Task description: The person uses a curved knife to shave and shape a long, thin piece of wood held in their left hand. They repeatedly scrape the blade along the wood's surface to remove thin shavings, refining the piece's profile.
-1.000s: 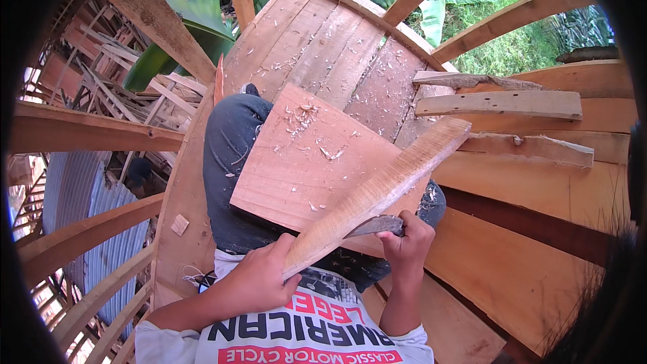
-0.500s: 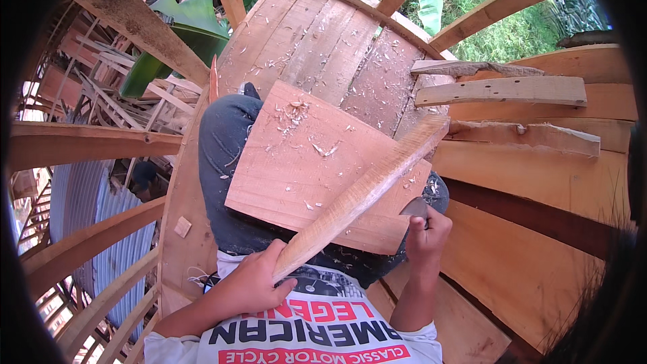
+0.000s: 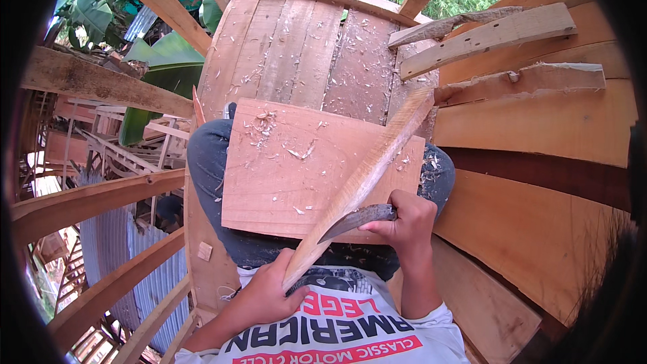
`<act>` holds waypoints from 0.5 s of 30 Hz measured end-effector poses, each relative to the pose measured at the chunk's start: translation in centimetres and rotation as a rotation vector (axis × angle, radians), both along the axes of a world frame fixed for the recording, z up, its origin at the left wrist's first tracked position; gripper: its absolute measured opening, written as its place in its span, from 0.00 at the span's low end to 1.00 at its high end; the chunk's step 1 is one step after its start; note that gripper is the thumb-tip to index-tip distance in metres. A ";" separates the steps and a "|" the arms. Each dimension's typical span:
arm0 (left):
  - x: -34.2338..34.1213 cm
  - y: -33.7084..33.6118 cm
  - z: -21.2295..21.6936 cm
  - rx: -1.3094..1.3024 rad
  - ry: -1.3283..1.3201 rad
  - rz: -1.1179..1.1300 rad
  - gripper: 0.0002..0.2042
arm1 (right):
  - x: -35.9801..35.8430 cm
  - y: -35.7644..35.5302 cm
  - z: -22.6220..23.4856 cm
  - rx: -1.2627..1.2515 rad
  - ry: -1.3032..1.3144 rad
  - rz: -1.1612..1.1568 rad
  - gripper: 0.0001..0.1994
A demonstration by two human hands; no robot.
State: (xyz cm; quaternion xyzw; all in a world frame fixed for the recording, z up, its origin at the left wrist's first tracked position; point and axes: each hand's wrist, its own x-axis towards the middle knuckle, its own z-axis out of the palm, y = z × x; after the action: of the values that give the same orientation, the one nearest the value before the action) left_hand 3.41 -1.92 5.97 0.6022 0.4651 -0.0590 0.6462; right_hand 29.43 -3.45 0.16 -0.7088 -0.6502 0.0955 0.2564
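Observation:
My left hand [image 3: 271, 294] is closed round the near end of a long wooden stick [image 3: 362, 170]. The stick slants up and to the right, across a flat wooden board [image 3: 283, 162] on my lap. In my right hand [image 3: 408, 224] is a knife with a dark curved blade [image 3: 352, 220]; its handle is mostly hidden by the fingers. The blade lies across the stick's lower part, its tip pointing left, and appears to touch the wood. Pale shavings [image 3: 301, 150] lie scattered on the board.
Plank flooring [image 3: 290, 54] strewn with shavings stretches ahead. Curved wooden ribs [image 3: 101, 195] rise on the left, with corrugated metal sheets [image 3: 158, 276] beyond. Rough wood offcuts [image 3: 488, 40] rest at the upper right, above wide side planks [image 3: 539, 125]. A small wood block [image 3: 205, 251] sits left of my knee.
My right hand has brought the knife up and left from beside the board onto the stick. The left hand keeps its hold. The whole view has turned slightly.

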 end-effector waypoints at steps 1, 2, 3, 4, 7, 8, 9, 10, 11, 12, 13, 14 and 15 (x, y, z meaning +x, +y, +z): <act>0.1 0.1 0.0 -0.003 0.001 -0.004 0.23 | 0.2 0.0 -0.1 0.011 -0.005 -0.001 0.35; 0.1 0.1 0.1 -0.005 0.002 -0.007 0.23 | 0.3 0.0 -0.1 0.010 -0.002 -0.011 0.35; 0.2 0.2 0.1 -0.023 0.012 -0.004 0.23 | 0.4 -0.1 -0.2 0.009 0.006 -0.020 0.35; 0.3 0.4 0.2 -0.041 0.023 0.000 0.23 | 0.4 -0.1 -0.3 0.007 0.013 -0.028 0.35; 0.3 0.5 0.1 -0.043 0.014 0.006 0.23 | 0.5 0.0 -0.6 0.013 0.019 -0.048 0.35; 0.2 0.4 -0.1 -0.035 0.003 0.006 0.23 | 0.5 0.1 -0.6 0.019 0.015 -0.047 0.35; 0.1 0.2 -0.3 -0.015 -0.009 0.013 0.23 | 0.5 0.1 -0.5 0.023 0.008 -0.045 0.35; 0.0 -0.1 -0.5 0.004 -0.022 0.020 0.24 | 0.4 0.1 -0.4 0.027 0.001 -0.044 0.35; -0.1 -0.2 -0.6 0.023 -0.035 0.026 0.24 | 0.3 0.1 -0.5 0.023 0.000 -0.051 0.35; -0.1 -0.3 -0.7 0.020 -0.033 0.031 0.24 | 0.3 0.1 -0.5 0.019 -0.004 -0.056 0.35; -0.1 -0.3 -0.7 0.017 -0.032 0.036 0.25 | 0.3 0.1 -0.5 0.016 -0.007 -0.061 0.35; -0.1 -0.3 -0.7 0.015 -0.030 0.041 0.25 | 0.3 0.1 -0.5 0.009 0.002 -0.067 0.35; -0.1 -0.1 -0.6 -0.002 -0.016 0.032 0.24 | 0.4 0.1 -0.5 0.002 0.011 -0.073 0.35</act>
State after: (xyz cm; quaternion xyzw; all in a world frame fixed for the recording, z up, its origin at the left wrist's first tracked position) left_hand 3.34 -2.04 5.37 0.5944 0.4694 -0.0443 0.6514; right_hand 29.78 -3.35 -0.31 -0.7314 -0.6224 0.0894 0.2640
